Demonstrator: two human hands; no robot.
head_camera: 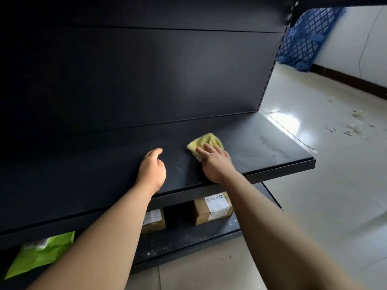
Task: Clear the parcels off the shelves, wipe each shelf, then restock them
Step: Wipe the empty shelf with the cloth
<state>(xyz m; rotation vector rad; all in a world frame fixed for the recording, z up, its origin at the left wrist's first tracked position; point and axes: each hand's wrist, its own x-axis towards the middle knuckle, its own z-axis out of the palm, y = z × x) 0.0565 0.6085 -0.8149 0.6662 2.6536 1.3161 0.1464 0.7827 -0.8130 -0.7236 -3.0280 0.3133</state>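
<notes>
Item: shelf-wiping in hand, middle shelf (261, 139) of a dark metal rack. Right hand (216, 164): fingers laid out flat, pressing a yellow-green cloth (206, 142) down on the shelf near its front edge, right of centre. Left hand (151, 170): fingers loosely curled, holding nothing, resting on the shelf just left of the cloth. Risks: the cloth is bunched under the fingers, so a stroke may cover little and skip strips. The dull streaked patch (272, 147) toward the right end could be missed, and whether it is dust or wear cannot be told in this light. The far back corner is dark and easily left undone. Grit swept over the front lip would likely fall onto the lower shelf (188, 237), which is already speckled. That shelf is not yet cleared: it holds one labelled cardboard parcel (213, 208) at right, a second parcel (154, 220) partly behind the left forearm, and a green mailer bag (41, 252) at near left. Setting: plain black back panel (146, 70). Pale glossy tiled floor (314, 206) to the right, with paper scraps (354, 126) lying well apart from the rack. A blue plastic pallet (310, 36) leans against the white wall (356, 38) at far right.
</notes>
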